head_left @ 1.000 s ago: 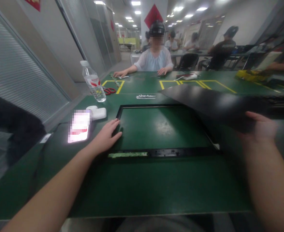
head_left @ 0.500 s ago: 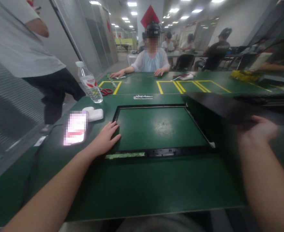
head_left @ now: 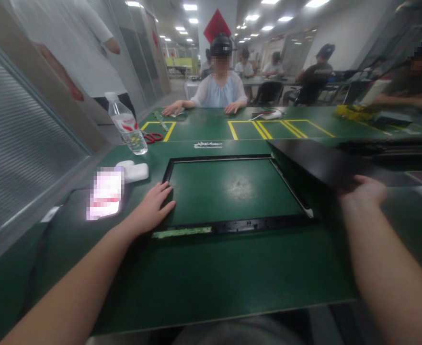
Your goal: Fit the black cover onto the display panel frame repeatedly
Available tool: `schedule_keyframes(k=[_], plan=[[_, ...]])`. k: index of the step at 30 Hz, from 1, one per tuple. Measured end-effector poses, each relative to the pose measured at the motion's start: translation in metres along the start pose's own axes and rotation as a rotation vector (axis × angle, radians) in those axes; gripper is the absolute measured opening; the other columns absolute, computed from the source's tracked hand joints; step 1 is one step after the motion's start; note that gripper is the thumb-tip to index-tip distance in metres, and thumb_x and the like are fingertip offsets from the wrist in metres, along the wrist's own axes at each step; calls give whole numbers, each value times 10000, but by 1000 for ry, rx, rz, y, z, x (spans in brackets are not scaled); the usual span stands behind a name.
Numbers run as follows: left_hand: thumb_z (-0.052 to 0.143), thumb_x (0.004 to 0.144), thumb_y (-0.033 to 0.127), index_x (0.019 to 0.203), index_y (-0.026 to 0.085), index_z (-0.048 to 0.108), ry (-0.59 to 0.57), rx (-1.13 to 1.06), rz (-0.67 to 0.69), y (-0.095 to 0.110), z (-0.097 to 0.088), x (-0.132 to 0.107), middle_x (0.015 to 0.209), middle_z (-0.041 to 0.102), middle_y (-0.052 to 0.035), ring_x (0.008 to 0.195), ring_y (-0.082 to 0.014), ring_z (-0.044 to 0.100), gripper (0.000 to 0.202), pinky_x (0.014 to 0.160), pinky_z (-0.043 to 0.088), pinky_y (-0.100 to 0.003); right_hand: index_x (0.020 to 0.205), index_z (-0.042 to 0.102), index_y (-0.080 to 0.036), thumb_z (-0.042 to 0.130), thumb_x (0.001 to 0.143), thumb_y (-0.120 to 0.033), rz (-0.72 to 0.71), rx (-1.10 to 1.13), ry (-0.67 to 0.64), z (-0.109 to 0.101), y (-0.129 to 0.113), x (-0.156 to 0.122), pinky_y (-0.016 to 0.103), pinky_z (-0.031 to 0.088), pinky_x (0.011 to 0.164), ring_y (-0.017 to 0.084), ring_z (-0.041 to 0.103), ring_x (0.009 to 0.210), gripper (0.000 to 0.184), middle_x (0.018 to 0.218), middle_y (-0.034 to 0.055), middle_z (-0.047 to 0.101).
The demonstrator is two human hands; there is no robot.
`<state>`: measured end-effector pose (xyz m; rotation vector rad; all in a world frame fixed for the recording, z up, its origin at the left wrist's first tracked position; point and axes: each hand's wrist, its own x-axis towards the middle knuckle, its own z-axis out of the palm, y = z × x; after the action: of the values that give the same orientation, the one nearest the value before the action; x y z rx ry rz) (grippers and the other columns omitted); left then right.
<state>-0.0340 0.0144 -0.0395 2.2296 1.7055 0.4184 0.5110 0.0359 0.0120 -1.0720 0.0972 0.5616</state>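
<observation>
A thin black rectangular frame lies flat on the green table. A strip of pale green, uneven material runs along the left part of its near bar. My left hand rests on the frame's left side, fingers stretched out and holding nothing. On the right, my right hand grips the edge of a flat dark panel, thumb on top. The panel is tilted above the frame's right side, its far left corner near the frame's far right corner. The fingers under the panel are hidden.
Left of the frame are a lit phone, a white case, a water bottle and red-handled scissors. White scraps lie beyond the frame. A person sits opposite; another stands at left.
My right hand has shifted a little left with the dark panel, which blurs less now. My left hand has stayed on the frame. The standing person has moved farther off, and the view has turned slightly.
</observation>
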Motion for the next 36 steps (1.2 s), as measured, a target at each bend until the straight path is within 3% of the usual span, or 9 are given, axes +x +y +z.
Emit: schedule_keyframes(k=[3,10,16,22,29,36], plan=[[483,949,618,1503,105,622,-1,-11,-7,1,-1,0,1712,442,-241,1626,-451,304,768,1307,234,-639,825,543,-190,493,735,-32,46,-12,130,-2,5,3,225,587,571,134,668,763,188,962,38,643],[445,955,623,1538,41,581,-17,14,-8,1,0,1,1727,404,-269,1638,-444,278,835,1316,217,-618,867,570,-187,454,725,-14,112,-19,112,-5,10,8,335,649,694,144,670,791,252,1038,51,661],[453,953,653,1531,121,609,4,9,-1,-2,1,1,1720,440,-226,1630,-440,304,801,1309,232,-631,863,563,-197,461,691,-25,105,-47,112,-7,11,13,346,651,674,161,678,810,264,1028,53,658],[447,948,652,1536,64,587,-14,3,-13,0,0,1,1730,400,-266,1612,-453,339,843,1304,250,-621,845,554,-192,457,654,-23,117,-42,92,-7,10,13,330,639,670,160,688,828,273,1033,53,679],[499,938,618,1500,110,617,7,-41,-10,2,-2,0,1723,425,-245,1582,-446,399,767,1288,290,-630,798,565,-191,470,731,-21,101,-14,99,-4,8,2,251,592,593,141,669,787,206,968,28,662],[524,920,595,1501,84,602,31,-76,-16,8,-5,-1,1717,417,-262,1579,-443,404,778,1297,289,-604,693,520,-173,512,777,-35,-3,59,-83,2,2,-14,168,488,509,92,580,655,161,828,3,573]])
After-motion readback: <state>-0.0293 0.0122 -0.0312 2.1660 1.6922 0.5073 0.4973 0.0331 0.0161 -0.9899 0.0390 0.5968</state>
